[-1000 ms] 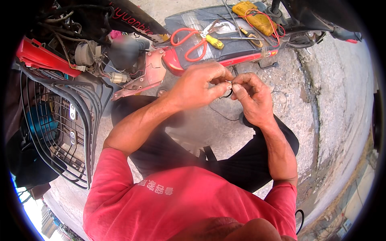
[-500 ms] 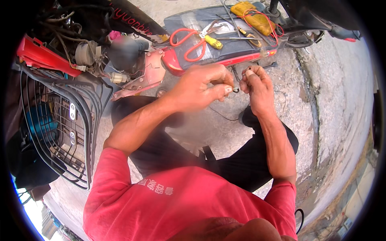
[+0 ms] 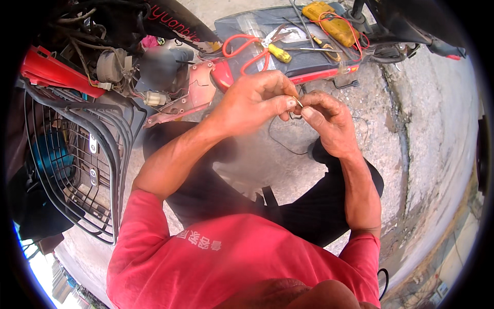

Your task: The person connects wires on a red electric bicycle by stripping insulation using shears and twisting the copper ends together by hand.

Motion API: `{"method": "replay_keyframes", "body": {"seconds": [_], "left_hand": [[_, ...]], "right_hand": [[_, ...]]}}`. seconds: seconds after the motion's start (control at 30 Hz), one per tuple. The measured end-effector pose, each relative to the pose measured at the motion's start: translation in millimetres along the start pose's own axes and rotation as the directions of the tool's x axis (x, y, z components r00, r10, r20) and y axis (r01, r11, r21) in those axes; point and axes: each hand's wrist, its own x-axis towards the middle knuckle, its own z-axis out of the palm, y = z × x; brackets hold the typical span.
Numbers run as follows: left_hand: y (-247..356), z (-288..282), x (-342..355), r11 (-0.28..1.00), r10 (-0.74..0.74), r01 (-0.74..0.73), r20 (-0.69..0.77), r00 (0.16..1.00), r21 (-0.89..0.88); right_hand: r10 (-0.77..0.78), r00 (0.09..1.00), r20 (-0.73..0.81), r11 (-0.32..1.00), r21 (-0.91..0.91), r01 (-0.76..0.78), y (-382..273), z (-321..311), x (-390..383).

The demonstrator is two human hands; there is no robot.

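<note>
Between the thumb and fingers of my left hand (image 3: 254,103) is a small brass-coloured metal piece (image 3: 299,103), thin and too small to name. My right hand (image 3: 332,121) meets it from the other side, thumb and fingers pinched close to the piece's end. What the right fingertips grip is hidden. Just below the fingertips shows a short dark loop, perhaps wire. Both hands are held over the ground in front of my knees. A thin dark wire (image 3: 280,143) curves on the concrete beneath them.
Beyond my hands, a scooter's footboard (image 3: 231,32) carries red-handled scissors (image 3: 242,47), a yellow-handled screwdriver (image 3: 279,53) and a yellow meter (image 3: 332,23) with red leads. At left are a black wire basket (image 3: 110,170), a white connector (image 3: 155,98) and exposed wiring. A crack runs through the concrete at right.
My right hand has moved left and turned inward, its fingertips now meeting those of my left hand. The metal piece in my left fingers now points up rather than hanging below the thumb.
</note>
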Motion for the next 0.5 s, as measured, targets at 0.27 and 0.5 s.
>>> {"method": "replay_keyframes", "body": {"seconds": [0.27, 0.5], "left_hand": [[-7.2, -7.1, 5.3, 0.992, -0.017, 0.016, -0.013, 1.0, -0.124], [-6.2, -5.2, 4.0, 0.967, -0.071, 0.081, 0.051, 0.996, -0.241]], "right_hand": [[0.027, 0.999, -0.02, 0.989, 0.144, -0.024, 1.1, -0.9, 1.9], [-0.001, 1.0, -0.007, 0.998, 0.057, 0.001, 5.1, -0.9, 0.5]]}}
